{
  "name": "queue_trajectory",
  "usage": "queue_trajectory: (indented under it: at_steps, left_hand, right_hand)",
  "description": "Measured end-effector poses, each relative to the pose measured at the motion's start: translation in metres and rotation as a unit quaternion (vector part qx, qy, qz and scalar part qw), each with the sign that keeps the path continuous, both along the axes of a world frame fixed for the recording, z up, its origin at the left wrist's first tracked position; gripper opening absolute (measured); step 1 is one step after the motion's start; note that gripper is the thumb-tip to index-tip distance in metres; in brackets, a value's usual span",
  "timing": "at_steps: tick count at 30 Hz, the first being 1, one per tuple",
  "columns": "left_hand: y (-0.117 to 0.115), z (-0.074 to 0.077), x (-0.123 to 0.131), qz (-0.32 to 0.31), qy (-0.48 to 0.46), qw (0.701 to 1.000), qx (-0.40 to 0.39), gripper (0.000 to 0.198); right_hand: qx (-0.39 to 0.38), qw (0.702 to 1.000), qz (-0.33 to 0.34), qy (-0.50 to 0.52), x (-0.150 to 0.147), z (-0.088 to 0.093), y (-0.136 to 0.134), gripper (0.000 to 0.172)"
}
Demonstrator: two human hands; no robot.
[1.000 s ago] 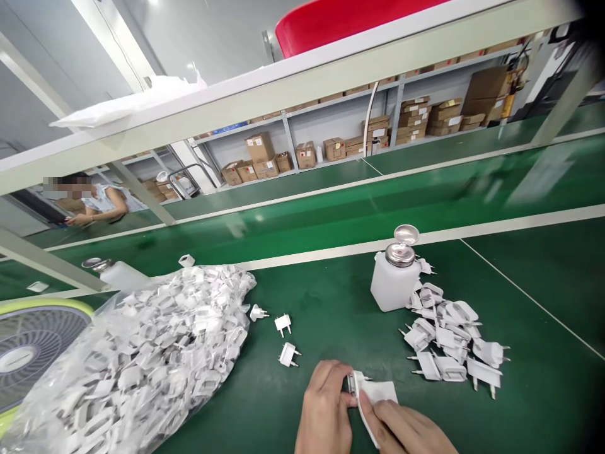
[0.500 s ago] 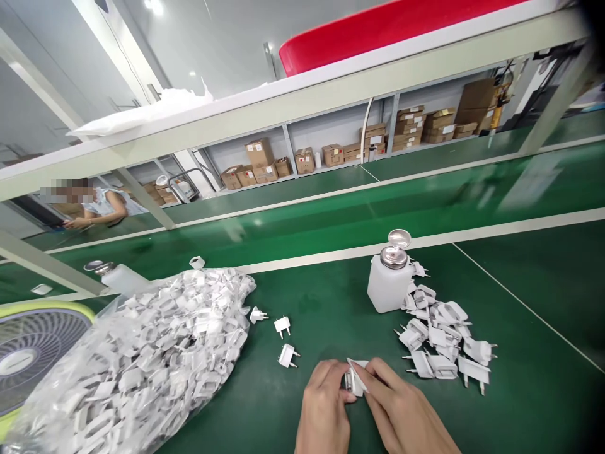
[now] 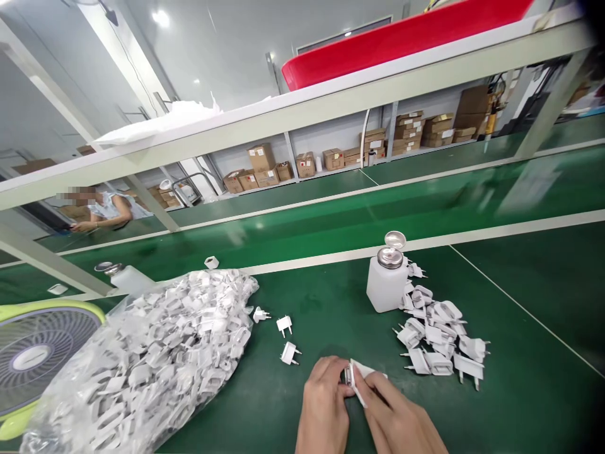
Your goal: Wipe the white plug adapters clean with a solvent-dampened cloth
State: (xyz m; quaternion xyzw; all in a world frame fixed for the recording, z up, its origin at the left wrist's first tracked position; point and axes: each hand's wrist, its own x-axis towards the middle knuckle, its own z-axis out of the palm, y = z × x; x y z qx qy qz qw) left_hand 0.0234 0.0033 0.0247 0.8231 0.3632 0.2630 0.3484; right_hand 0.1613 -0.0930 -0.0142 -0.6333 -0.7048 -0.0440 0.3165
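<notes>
My left hand (image 3: pixel 324 400) pinches a small white plug piece (image 3: pixel 348 375) low in the middle of the head view, partly hidden by the fingers. My right hand (image 3: pixel 399 410) is closed on a thin, flat white piece, apparently a folded wipe (image 3: pixel 368 372), held against the plug piece. Beyond the left hand, a few loose white two-pin plugs (image 3: pixel 289 354) lie on the green table. A larger pile of such plugs (image 3: pixel 439 331) lies to the right of my hands. Behind that pile stands a white pump bottle (image 3: pixel 386 284) with its metal lid flipped up.
A clear plastic bag (image 3: pixel 155 359) full of white plug pieces covers the left side. Beside it are a green-rimmed fan (image 3: pixel 33 356) and a second bottle (image 3: pixel 132 279). A shelf beam (image 3: pixel 302 126) crosses overhead, bearing a red tray (image 3: pixel 401 44). A person (image 3: pixel 111 208) sits far left.
The white wipe-like piece has turned in my right hand and now shows a longer flat part toward the right. The whole view has shifted slightly.
</notes>
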Motion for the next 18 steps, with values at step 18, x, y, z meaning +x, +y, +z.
queue_trajectory:
  at_steps: [18]
  left_hand:
    - [-0.004,-0.021,-0.004,-0.059,-0.075,0.985,0.146,0.054]
  right_hand:
    - [-0.293,0.79,-0.034,0.537,0.042,0.06,0.03,0.021]
